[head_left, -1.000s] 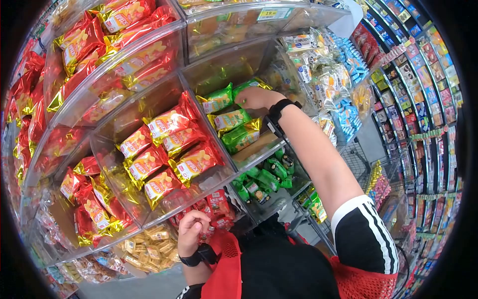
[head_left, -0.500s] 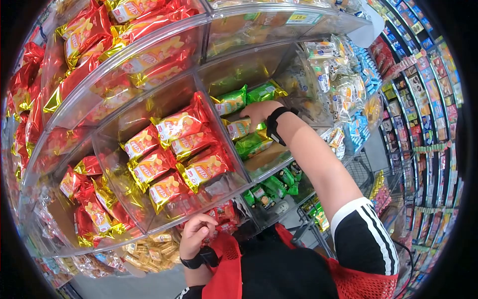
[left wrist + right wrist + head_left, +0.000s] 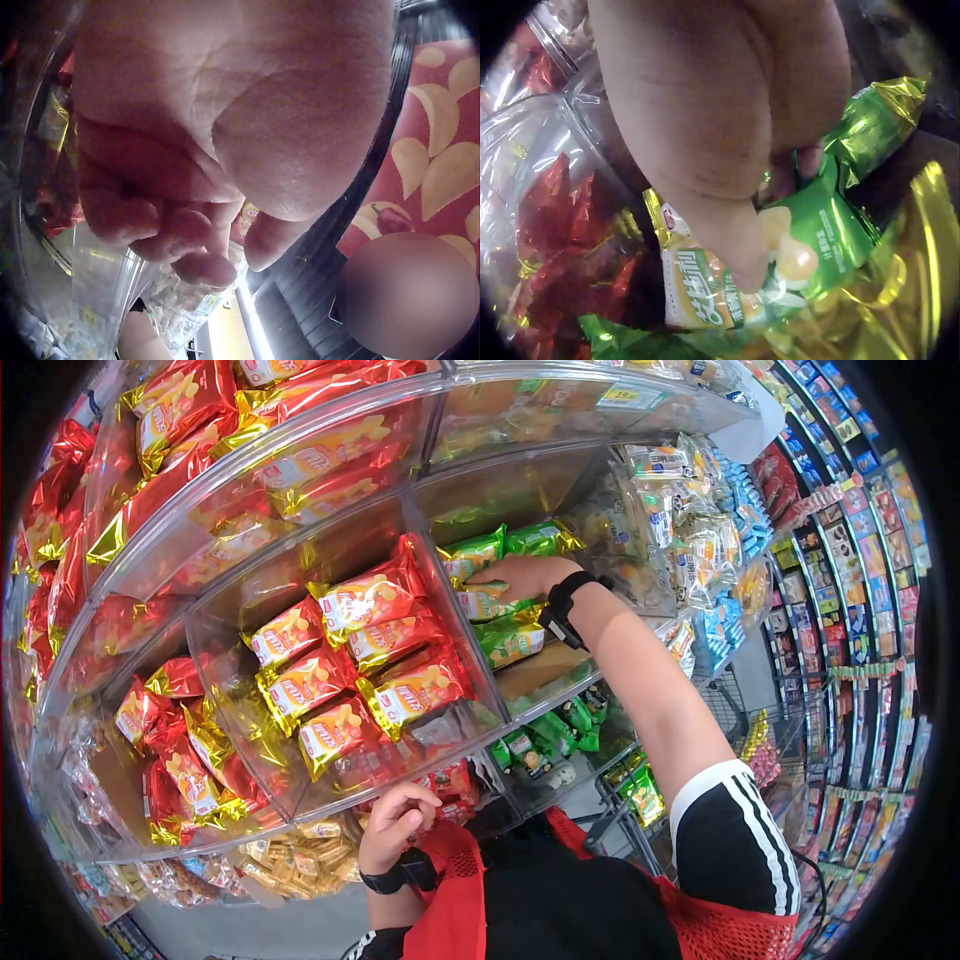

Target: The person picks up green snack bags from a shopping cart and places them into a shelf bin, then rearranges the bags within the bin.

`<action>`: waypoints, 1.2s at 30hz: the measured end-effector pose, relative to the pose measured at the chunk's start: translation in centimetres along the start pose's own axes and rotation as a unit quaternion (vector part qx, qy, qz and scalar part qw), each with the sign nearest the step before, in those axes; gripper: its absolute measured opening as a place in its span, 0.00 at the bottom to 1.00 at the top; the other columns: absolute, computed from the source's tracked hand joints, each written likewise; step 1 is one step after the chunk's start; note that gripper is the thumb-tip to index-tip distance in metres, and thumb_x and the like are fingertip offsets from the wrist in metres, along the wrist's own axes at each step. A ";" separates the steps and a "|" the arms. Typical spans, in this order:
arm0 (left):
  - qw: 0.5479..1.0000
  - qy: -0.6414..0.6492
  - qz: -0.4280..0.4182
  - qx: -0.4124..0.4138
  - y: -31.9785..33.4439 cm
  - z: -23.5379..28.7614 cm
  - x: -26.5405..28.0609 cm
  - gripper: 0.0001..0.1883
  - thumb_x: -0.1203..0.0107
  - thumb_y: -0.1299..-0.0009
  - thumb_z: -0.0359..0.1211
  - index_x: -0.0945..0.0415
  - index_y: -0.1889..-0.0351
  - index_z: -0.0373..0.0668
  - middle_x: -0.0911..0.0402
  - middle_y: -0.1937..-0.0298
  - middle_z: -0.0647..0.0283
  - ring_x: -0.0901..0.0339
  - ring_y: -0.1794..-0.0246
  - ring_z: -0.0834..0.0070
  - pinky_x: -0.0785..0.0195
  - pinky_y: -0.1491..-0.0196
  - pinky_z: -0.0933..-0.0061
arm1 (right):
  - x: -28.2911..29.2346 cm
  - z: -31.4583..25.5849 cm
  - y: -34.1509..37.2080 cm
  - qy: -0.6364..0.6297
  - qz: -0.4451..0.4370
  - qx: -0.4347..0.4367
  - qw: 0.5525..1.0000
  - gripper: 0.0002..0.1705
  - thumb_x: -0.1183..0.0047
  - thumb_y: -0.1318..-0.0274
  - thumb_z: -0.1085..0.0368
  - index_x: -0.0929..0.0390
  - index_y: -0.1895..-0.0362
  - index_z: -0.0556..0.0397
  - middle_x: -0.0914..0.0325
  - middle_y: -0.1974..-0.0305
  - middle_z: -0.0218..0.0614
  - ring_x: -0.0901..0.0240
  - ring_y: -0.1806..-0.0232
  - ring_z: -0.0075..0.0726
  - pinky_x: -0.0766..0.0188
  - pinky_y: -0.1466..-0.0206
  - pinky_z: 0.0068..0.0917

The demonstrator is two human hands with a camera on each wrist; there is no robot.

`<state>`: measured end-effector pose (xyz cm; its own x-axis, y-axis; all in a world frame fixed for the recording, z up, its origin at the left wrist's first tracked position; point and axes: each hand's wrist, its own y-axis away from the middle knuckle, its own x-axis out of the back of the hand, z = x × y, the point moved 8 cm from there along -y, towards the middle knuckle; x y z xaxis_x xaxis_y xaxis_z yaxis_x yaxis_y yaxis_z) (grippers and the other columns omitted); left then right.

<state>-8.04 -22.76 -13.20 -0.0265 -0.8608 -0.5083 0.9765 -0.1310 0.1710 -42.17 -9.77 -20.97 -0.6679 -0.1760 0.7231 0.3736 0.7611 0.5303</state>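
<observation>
My right hand [image 3: 532, 577] reaches into a clear bin of green snack packets. In the right wrist view its thumb lies across the printed front of a green snack packet [image 3: 799, 255], with fingertips [image 3: 808, 159] at the packet's far edge; the hand grips it among its neighbours. Another green packet [image 3: 545, 538] lies behind the hand, and one more [image 3: 510, 639] sits in front. My left hand [image 3: 394, 826] hangs loosely curled near the bins' front edge, holding nothing. From the left wrist its palm and bent fingers [image 3: 206, 268] fill much of the view.
A clear divider separates the green packets from red snack packets [image 3: 370, 650] on the left. Lower bins hold gold-wrapped snacks [image 3: 300, 857] and small green packets [image 3: 550, 732]. A shopping cart [image 3: 735, 695] stands to the right, before stocked shelves [image 3: 850, 580].
My right hand has moved from the back of the green bin toward the front packets, then shifted slightly over one. The left hand stays loosely curled; the view has shifted a little.
</observation>
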 end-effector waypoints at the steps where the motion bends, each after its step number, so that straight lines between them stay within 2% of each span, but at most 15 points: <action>1: 1.000 0.003 0.001 0.000 0.0 0.0 -0.1 0.16 0.49 0.27 0.41 0.27 0.54 0.35 0.30 0.74 0.67 0.36 0.74 0.82 0.43 0.70 0.80 | -0.2 -0.4 0.0 -0.008 -0.012 0.000 1.000 0.36 0.44 0.47 0.63 0.37 0.32 0.36 0.32 0.36 0.43 0.36 0.36 0.52 0.38 0.34 0.42; 4: 1.000 0.001 0.005 -0.005 -0.1 0.0 -0.3 0.16 0.48 0.28 0.40 0.27 0.54 0.35 0.30 0.74 0.67 0.36 0.74 0.82 0.43 0.70 0.80 | -0.4 -1.3 -0.1 -0.001 -0.018 0.003 1.000 0.33 0.52 0.43 0.69 0.36 0.32 0.35 0.35 0.34 0.40 0.37 0.35 0.50 0.38 0.34 0.42; 7: 1.000 -0.008 0.011 0.000 0.2 -0.1 -0.3 0.16 0.47 0.28 0.40 0.27 0.54 0.34 0.30 0.73 0.67 0.35 0.73 0.82 0.42 0.69 0.80 | 0.8 -1.5 0.2 -0.003 0.020 -0.039 0.999 0.31 0.56 0.44 0.72 0.33 0.34 0.38 0.30 0.38 0.43 0.34 0.37 0.51 0.36 0.36 0.41; 10: 1.000 -0.018 0.024 -0.005 0.6 0.1 0.0 0.16 0.48 0.28 0.39 0.27 0.54 0.34 0.29 0.73 0.67 0.34 0.73 0.82 0.41 0.68 0.80 | 4.3 0.7 0.7 0.033 0.115 -0.040 0.992 0.34 0.53 0.51 0.76 0.31 0.37 0.43 0.31 0.38 0.46 0.35 0.37 0.53 0.37 0.35 0.38; 13: 0.999 -0.015 0.033 -0.015 0.8 0.2 0.0 0.15 0.48 0.28 0.38 0.27 0.54 0.34 0.29 0.73 0.67 0.34 0.73 0.82 0.41 0.68 0.80 | 7.5 4.0 4.6 -0.005 0.233 -0.048 0.971 0.36 0.50 0.58 0.80 0.30 0.39 0.48 0.28 0.41 0.47 0.33 0.40 0.53 0.36 0.37 0.38; 15: 1.000 -0.008 0.028 -0.011 0.7 -0.1 -0.2 0.15 0.48 0.28 0.38 0.27 0.54 0.34 0.29 0.73 0.67 0.34 0.73 0.82 0.41 0.68 0.80 | 6.9 7.5 6.0 0.009 0.225 -0.057 0.973 0.40 0.45 0.62 0.80 0.31 0.38 0.48 0.30 0.40 0.47 0.35 0.38 0.54 0.37 0.36 0.39; 19: 1.000 0.003 0.012 0.011 0.3 -0.5 -0.9 0.15 0.48 0.28 0.38 0.27 0.54 0.35 0.30 0.74 0.68 0.35 0.74 0.83 0.41 0.69 0.80 | 6.4 7.8 8.2 0.032 0.191 -0.086 0.977 0.49 0.35 0.71 0.78 0.36 0.35 0.48 0.34 0.36 0.44 0.40 0.35 0.55 0.41 0.32 0.40; 20: 1.000 0.005 0.010 0.014 0.1 -0.4 -1.1 0.15 0.48 0.28 0.38 0.27 0.54 0.35 0.30 0.74 0.68 0.35 0.74 0.83 0.41 0.69 0.81 | 5.3 9.3 7.3 0.052 0.189 -0.065 0.978 0.55 0.31 0.74 0.76 0.39 0.33 0.46 0.36 0.34 0.43 0.44 0.32 0.55 0.44 0.29 0.41; 24: 1.000 -0.006 0.013 0.002 0.0 -0.3 -0.9 0.15 0.48 0.28 0.37 0.27 0.53 0.35 0.30 0.74 0.67 0.35 0.74 0.83 0.41 0.70 0.80 | 5.0 8.5 5.7 0.083 0.172 -0.068 0.979 0.55 0.30 0.74 0.74 0.38 0.33 0.44 0.37 0.35 0.44 0.44 0.32 0.54 0.43 0.30 0.42; 27: 0.999 -0.002 0.032 -0.001 0.3 -0.3 -0.3 0.15 0.48 0.28 0.37 0.27 0.53 0.34 0.30 0.74 0.67 0.34 0.74 0.82 0.40 0.69 0.79 | 4.5 8.6 4.4 0.181 0.107 -0.182 0.960 0.59 0.29 0.71 0.72 0.45 0.29 0.37 0.41 0.32 0.41 0.46 0.30 0.53 0.43 0.31 0.49; 28: 0.999 0.002 0.037 0.001 0.3 -0.4 -0.1 0.15 0.48 0.28 0.37 0.27 0.54 0.34 0.29 0.74 0.66 0.34 0.74 0.81 0.39 0.69 0.78 | 4.3 8.4 3.9 0.217 0.096 -0.191 0.952 0.55 0.31 0.65 0.71 0.45 0.30 0.37 0.42 0.33 0.44 0.43 0.32 0.53 0.41 0.33 0.50; 31: 0.998 0.029 0.042 0.019 0.1 -0.7 0.6 0.15 0.48 0.28 0.38 0.27 0.54 0.34 0.29 0.74 0.66 0.34 0.74 0.81 0.39 0.68 0.78 | 4.3 8.4 2.9 0.225 0.159 -0.183 0.944 0.49 0.35 0.60 0.71 0.45 0.31 0.39 0.39 0.36 0.45 0.40 0.35 0.53 0.40 0.35 0.51; 32: 0.999 0.027 0.038 0.023 0.0 -0.7 0.7 0.15 0.48 0.28 0.38 0.27 0.54 0.34 0.29 0.74 0.66 0.34 0.73 0.81 0.39 0.68 0.78 | 4.3 8.6 2.9 0.238 0.164 -0.182 0.940 0.44 0.38 0.57 0.70 0.42 0.34 0.42 0.36 0.39 0.44 0.36 0.38 0.53 0.36 0.38 0.52; 35: 0.999 0.023 0.025 0.031 0.0 -0.9 0.8 0.15 0.47 0.28 0.38 0.26 0.54 0.34 0.28 0.73 0.66 0.34 0.73 0.81 0.39 0.68 0.79 | 5.4 8.4 3.5 0.217 0.188 -0.147 0.947 0.45 0.37 0.60 0.69 0.42 0.35 0.42 0.34 0.41 0.45 0.33 0.42 0.55 0.33 0.43 0.53; 36: 0.999 0.020 0.023 0.022 -0.1 -0.8 0.9 0.15 0.47 0.28 0.38 0.26 0.54 0.34 0.28 0.72 0.66 0.33 0.73 0.81 0.39 0.68 0.79 | 6.4 7.7 3.9 0.194 0.192 -0.137 0.952 0.38 0.36 0.60 0.68 0.35 0.40 0.45 0.33 0.41 0.45 0.30 0.43 0.55 0.33 0.43 0.49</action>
<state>-7.94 -23.08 -14.37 0.0269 -0.8460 -0.5326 0.9661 -0.1147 0.2311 -49.97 -3.11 -17.67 -0.1807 -0.1758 0.9677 0.7309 0.6344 0.2518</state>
